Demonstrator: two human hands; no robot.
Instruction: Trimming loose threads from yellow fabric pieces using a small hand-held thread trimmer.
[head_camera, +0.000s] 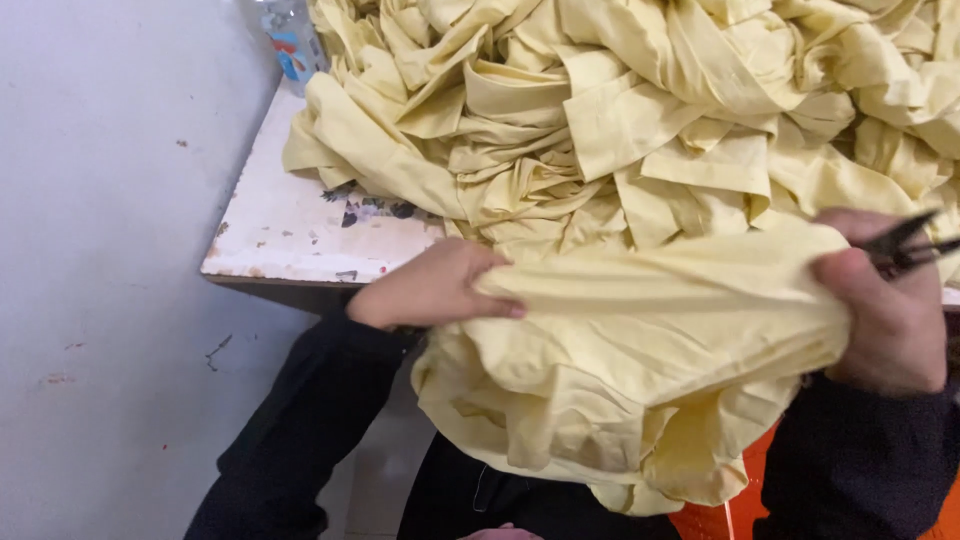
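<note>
Pale wall (110, 250) borders a chipped white worktop (290, 225) heaped with yellow garments (640, 110). Left hand (435, 285) clenches its fingers on a yellow cloth (640, 350) stretched across to the right hand (885, 310), which pinches the cloth and holds dark snips (915, 243).

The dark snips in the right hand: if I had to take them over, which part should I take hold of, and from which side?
Probably by the handle end, from the right. The dark snips lie nearly level, their thin ends jutting right past the right hand, whose grip also pinches the pale yellow garment. Their left part is buried between that hand and the cloth, so only the right side is free.
</note>
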